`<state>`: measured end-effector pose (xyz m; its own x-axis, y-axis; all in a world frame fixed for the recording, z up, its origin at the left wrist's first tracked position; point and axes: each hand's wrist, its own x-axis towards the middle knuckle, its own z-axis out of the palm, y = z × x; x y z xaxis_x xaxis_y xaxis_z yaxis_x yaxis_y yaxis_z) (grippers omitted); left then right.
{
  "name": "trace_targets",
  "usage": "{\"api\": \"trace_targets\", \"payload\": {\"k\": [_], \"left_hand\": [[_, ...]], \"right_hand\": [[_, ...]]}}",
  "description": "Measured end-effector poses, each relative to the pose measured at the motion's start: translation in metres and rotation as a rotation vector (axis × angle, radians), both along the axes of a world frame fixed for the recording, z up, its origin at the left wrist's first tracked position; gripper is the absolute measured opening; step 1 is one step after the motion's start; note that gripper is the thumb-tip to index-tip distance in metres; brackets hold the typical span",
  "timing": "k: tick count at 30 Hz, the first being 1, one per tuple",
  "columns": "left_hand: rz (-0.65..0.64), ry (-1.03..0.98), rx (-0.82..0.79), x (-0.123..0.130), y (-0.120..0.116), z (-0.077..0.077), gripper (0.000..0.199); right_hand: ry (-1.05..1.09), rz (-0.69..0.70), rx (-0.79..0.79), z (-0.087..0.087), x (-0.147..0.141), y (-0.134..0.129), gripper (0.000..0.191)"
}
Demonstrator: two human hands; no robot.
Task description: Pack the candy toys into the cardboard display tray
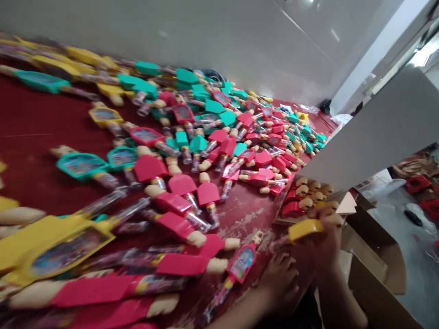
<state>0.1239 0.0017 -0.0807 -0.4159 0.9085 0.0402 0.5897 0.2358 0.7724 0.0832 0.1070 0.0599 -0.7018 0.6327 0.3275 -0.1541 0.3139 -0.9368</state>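
Observation:
My right hand (331,235) is closed around a yellow plastic toy (305,230) with a cream-coloured end, held up beside a cardboard box. Below and to the left of it, my left hand (280,276) has its fingers apart above the red table, with nothing visible in them. Closest to that hand lies a pink toy (242,262) with a picture window, a cream head and a clear tube. Inside a small carton (279,221) just beyond my right hand, several red toys stand packed with their cream ends up. Motion blur softens both hands.
Many pink, green (82,165) and yellow toys (68,246) cover the red table (34,119). A grey wall (206,36) runs along the back. Open brown cardboard boxes (377,292) stand at the right, next to a grey panel (387,132).

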Motion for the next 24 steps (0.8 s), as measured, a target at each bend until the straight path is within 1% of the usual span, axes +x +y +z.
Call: {"api": "trace_targets", "payload": {"k": [1, 2, 4, 5, 6, 7, 10, 12, 17, 20, 22, 24], "left_hand": [[-0.006, -0.042, -0.016, 0.000, 0.001, 0.000, 0.024], [-0.010, -0.085, -0.036, 0.000, 0.002, 0.000, 0.025], [-0.030, -0.148, -0.076, -0.001, 0.001, 0.001, 0.026], [-0.039, -0.159, -0.089, -0.002, 0.000, 0.003, 0.026], [-0.044, -0.165, -0.097, -0.004, -0.001, 0.005, 0.026], [-0.046, -0.166, -0.101, -0.005, -0.001, 0.007, 0.026], [-0.072, -0.149, -0.114, -0.007, -0.003, 0.010, 0.030], [-0.095, -0.136, -0.118, -0.007, -0.005, 0.011, 0.033], [-0.076, -0.068, -0.085, -0.006, -0.005, 0.008, 0.032], [-0.068, -0.029, -0.068, -0.005, -0.003, 0.007, 0.031], [-0.072, -0.032, -0.069, -0.005, -0.003, 0.007, 0.030], [-0.083, -0.049, -0.085, -0.005, -0.003, 0.007, 0.030]], "right_hand": [[0.018, -0.118, 0.027, 0.000, 0.011, 0.017, 0.013], [0.040, -0.205, 0.052, -0.001, 0.019, 0.032, 0.012], [0.120, -0.334, 0.093, -0.009, 0.026, 0.053, 0.012], [0.158, -0.370, 0.123, -0.016, 0.027, 0.059, 0.013], [0.187, -0.374, 0.166, -0.024, 0.026, 0.063, 0.013], [0.206, -0.347, 0.230, -0.033, 0.025, 0.066, 0.013], [0.199, -0.164, 0.435, -0.056, 0.021, 0.069, 0.010], [0.210, -0.089, 0.486, -0.064, 0.021, 0.070, 0.010], [0.331, 0.066, 0.544, -0.064, 0.019, 0.067, 0.006], [0.349, 0.152, 0.640, -0.064, 0.016, 0.061, 0.006], [0.313, 0.173, 0.696, -0.064, 0.012, 0.060, 0.006], [0.258, 0.131, 0.691, -0.061, 0.007, 0.062, 0.006]]}}
